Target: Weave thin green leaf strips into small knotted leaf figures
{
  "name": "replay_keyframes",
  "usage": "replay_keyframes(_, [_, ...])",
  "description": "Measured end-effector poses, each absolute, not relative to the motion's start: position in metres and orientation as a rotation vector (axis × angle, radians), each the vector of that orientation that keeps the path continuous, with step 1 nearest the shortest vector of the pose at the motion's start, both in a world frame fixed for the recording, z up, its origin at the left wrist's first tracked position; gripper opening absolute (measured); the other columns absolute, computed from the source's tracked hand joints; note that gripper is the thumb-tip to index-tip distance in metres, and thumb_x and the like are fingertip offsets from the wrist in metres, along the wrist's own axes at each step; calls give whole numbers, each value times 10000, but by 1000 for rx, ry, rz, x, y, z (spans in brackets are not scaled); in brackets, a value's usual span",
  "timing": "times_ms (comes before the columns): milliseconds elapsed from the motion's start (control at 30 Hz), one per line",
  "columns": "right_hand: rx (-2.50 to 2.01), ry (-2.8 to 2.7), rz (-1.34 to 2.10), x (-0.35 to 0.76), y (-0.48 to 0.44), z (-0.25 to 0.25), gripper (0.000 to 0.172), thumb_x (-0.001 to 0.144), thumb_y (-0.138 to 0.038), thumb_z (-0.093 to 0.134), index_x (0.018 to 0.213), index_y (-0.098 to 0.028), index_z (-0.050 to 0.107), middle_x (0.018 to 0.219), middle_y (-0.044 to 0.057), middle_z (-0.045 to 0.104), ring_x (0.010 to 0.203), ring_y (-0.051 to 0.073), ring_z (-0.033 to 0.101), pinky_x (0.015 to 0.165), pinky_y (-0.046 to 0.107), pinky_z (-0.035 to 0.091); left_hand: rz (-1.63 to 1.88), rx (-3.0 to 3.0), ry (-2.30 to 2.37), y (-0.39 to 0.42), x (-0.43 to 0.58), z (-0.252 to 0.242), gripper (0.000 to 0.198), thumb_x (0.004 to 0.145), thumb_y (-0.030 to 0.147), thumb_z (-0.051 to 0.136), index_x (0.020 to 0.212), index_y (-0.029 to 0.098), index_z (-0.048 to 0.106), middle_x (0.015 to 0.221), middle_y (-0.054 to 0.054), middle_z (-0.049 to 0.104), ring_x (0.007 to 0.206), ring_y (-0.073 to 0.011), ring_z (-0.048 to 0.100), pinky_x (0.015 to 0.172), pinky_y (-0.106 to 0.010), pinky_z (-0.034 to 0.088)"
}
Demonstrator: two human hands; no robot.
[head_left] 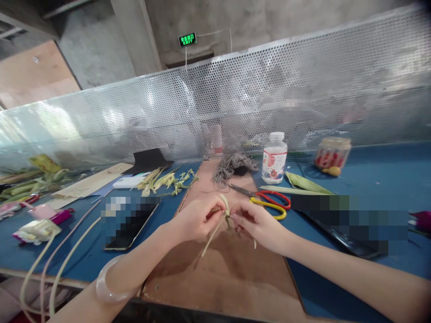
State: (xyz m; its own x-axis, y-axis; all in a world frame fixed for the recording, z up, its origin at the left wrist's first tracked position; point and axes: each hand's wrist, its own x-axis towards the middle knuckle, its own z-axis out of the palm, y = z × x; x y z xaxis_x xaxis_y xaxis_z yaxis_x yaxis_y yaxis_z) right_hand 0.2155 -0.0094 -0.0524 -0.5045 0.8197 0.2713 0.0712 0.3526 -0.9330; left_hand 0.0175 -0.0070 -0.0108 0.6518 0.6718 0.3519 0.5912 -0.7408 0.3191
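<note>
Both hands meet over the brown board point(215, 282), just left of the scissors. Thumb and fingertips of my left hand point(193, 217) are pinched on a thin pale-green plant strip point(212, 235), which looks knotted or folded between the hands. One end hangs down to the left and a short piece sticks up above. My right hand point(261, 224) pinches the same strip from the other side; a pale end shows below its fingers. Behind it lie scissors point(252, 194) with one red and one yellow handle. A tangle of grey yarn point(232, 169) sits farther back.
A white-capped bottle point(275, 159) and a lidded jar point(333, 152) stand behind on the right, near a green leaf point(305, 183). A black phone point(131, 231) lies left. Dried plant pieces point(168, 179) lie beyond it. A perforated metal screen point(235, 98) closes the back.
</note>
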Motion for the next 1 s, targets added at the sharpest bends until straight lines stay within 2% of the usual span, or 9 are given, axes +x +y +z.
replay_keyframes(267, [-769, -1840, 1206, 216, -12, -53, 191, 873, -365, 465, 813, -183, 468, 636, -31, 493, 540, 88, 460, 483, 213, 352, 660, 2575, 1010, -11, 17, -6, 132, 808, 168, 455, 939, 184, 465, 666, 41, 407, 537, -75, 349, 489, -209, 298])
replay_keyframes(500, [-779, -1864, 1114, 217, -10, -52, 178, 883, -343, 460, 845, -175, 505, 686, -13, 527, 621, 110, 499, 574, 238, 402, 697, 2419, 943, -11, 22, -6, 116, 815, 190, 484, 926, 179, 452, 867, -14, 507, 587, -65, 399, 529, -220, 354])
replay_keyframes(733, [-835, -1939, 1020, 217, -13, -52, 197, 893, -336, 439, 828, -167, 515, 666, -11, 512, 572, 99, 464, 512, 225, 361, 750, 2062, 946, -6, 25, -14, 183, 787, 254, 610, 872, 160, 478, 841, -27, 586, 820, -133, 592, 723, -278, 469])
replay_keyframes(867, [-832, -1894, 1111, 216, -11, -54, 203, 879, -347, 456, 791, -168, 498, 629, -21, 487, 532, 90, 442, 490, 222, 352, 713, 1982, 951, -2, 23, -15, 222, 760, 242, 652, 885, 156, 490, 833, -21, 604, 810, -134, 601, 735, -287, 465])
replay_keyframes(1000, [-832, -1853, 1263, 217, -9, -53, 208, 864, -351, 471, 839, -154, 532, 612, -25, 472, 522, 88, 443, 487, 223, 360, 681, 1997, 955, -2, 20, -12, 228, 764, 255, 652, 899, 154, 498, 844, -12, 575, 798, -122, 567, 724, -277, 446])
